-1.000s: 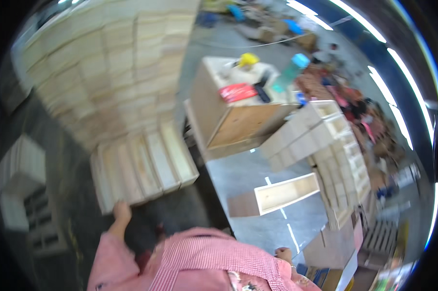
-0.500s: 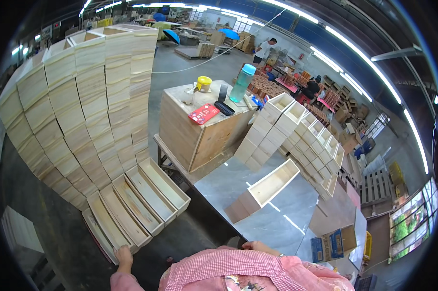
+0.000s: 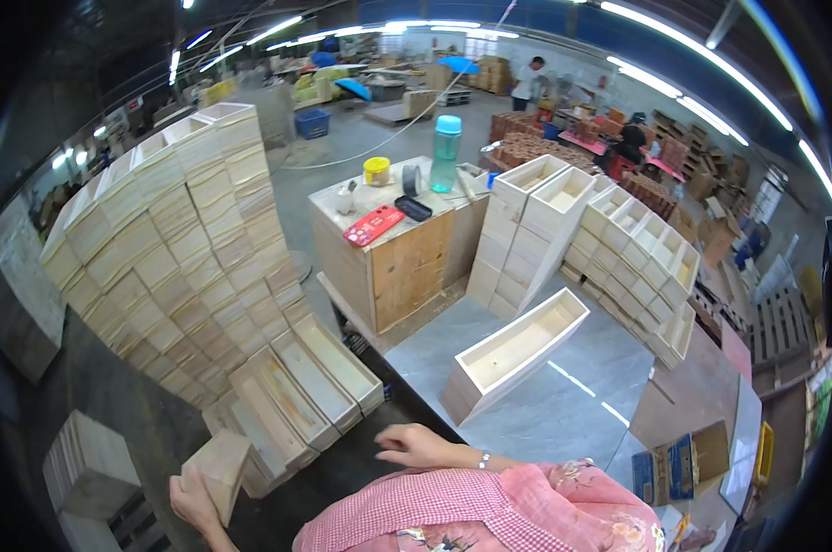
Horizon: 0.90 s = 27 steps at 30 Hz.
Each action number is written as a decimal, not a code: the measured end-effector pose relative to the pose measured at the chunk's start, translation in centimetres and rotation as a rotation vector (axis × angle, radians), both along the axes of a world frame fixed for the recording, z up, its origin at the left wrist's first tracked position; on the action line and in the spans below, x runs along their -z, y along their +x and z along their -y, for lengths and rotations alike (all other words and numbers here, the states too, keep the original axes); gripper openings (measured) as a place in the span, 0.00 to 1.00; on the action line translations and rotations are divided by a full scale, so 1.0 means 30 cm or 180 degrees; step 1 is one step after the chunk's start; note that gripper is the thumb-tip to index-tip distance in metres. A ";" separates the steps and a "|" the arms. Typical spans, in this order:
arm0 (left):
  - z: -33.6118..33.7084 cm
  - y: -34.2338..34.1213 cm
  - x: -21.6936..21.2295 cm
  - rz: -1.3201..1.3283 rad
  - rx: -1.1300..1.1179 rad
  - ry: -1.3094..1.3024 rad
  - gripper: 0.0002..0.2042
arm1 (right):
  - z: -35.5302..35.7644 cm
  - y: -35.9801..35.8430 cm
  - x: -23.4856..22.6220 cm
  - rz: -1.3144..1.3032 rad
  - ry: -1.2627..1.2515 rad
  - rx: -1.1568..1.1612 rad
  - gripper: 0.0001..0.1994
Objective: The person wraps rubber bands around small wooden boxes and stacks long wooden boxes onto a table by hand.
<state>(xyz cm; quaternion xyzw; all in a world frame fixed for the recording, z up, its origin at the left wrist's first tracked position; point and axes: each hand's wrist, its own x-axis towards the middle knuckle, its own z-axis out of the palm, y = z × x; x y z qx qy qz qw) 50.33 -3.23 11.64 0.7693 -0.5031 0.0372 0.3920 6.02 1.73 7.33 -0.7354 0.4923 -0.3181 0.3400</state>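
Note:
At the lower left, my left hand [image 3: 192, 499] grips the end of a long pale wooden box [image 3: 221, 462], tilted up beside the bottom row of the stack. Its far part is hard to make out. My right hand [image 3: 414, 445], a bracelet at its wrist, hovers in front of my body with nothing in it, its fingers loosely bent and apart. Several open-topped wooden boxes [image 3: 298, 405] lie side by side just beyond my left hand. Another long wooden box [image 3: 525, 345] rests alone on the grey table [image 3: 563, 414], its open top facing up.
A tall wall of stacked boxes [image 3: 172, 248] rises at the left. On a wooden cabinet [image 3: 407, 271] stand a teal bottle [image 3: 445, 156], a yellow tub [image 3: 376, 170] and a red packet [image 3: 373, 226]. More boxes [image 3: 536, 216] are piled behind the table. A blue carton [image 3: 669, 467] sits at the right.
My left hand has lifted the nearest box of the bottom row and tilted it up. My right hand has moved forward, away from my body. The whole view has shifted.

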 end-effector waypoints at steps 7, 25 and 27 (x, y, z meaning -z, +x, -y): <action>-0.265 -0.468 -0.119 -0.0476 0.0743 0.0799 0.27 | 0.035 0.250 -0.232 0.0969 -0.0906 -0.1849 0.23; -0.053 -0.262 0.442 -0.2493 0.0653 0.2308 0.35 | -0.182 0.251 0.007 0.0514 0.0783 -0.2048 0.13; 0.009 -0.146 0.454 -0.4000 0.0867 0.2146 0.32 | -0.183 0.219 0.093 0.0697 0.0964 -0.1628 0.11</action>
